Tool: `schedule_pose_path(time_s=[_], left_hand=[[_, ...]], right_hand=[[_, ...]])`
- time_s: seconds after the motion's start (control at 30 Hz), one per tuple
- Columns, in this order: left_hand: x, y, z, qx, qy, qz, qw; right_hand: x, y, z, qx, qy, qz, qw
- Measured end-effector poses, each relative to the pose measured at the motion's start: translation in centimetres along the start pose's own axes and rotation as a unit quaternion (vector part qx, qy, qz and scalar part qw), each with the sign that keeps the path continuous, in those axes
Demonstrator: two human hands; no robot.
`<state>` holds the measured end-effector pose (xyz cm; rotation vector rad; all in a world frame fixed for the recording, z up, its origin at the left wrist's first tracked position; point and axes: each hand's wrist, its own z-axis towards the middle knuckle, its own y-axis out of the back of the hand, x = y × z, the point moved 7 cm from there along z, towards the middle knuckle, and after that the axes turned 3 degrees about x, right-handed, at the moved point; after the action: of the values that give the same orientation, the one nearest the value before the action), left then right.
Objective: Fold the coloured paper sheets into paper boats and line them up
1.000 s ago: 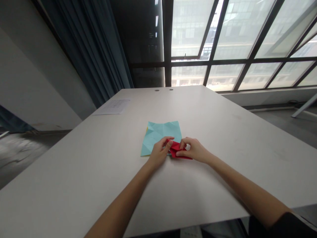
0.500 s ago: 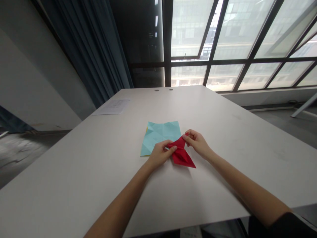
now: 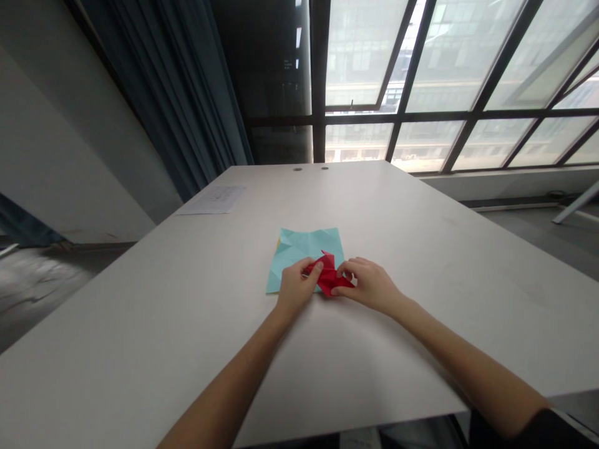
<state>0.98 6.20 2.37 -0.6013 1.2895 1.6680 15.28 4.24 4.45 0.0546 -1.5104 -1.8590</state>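
A folded red paper (image 3: pixel 329 276) lies on the white table (image 3: pixel 187 299), partly over a creased light-blue paper sheet (image 3: pixel 299 246). My left hand (image 3: pixel 294 288) pinches the red paper's left edge with thumb and forefinger. My right hand (image 3: pixel 367 284) presses and pinches its right side with closed fingers. A sliver of yellow paper (image 3: pixel 279 242) peeks out under the blue sheet's left corner.
A printed white sheet (image 3: pixel 213 199) lies at the table's far left. Two round cable holes (image 3: pixel 309 168) sit near the far edge. Dark curtains (image 3: pixel 187 93) hang at the left and large windows (image 3: pixel 444 75) stand behind the table.
The red paper, spread out into a longer pointed shape half a second ago, is folded back into a small compact form. My right hand has moved back in toward my left.
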Motion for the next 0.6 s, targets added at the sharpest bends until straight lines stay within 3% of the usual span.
schedule_pose_path(time_s=[0.27,0.47,0.6], left_hand=[[-0.2,0.2,-0.1,-0.012,0.005,0.034,0.999],[0.2,1.2,-0.2,-0.065,0.035,0.065,0.995],[0.9,2.1,-0.1,-0.1,0.06,0.067,0.991]], right_hand=[[1.1,-0.4,-0.1,-0.028,0.072,-0.165,0.983],[2.0,0.7,-0.5,-0.103,0.109,-0.161,0.975],[3.4,1.4,-1.3,-0.147,0.193,-0.13,0.961]])
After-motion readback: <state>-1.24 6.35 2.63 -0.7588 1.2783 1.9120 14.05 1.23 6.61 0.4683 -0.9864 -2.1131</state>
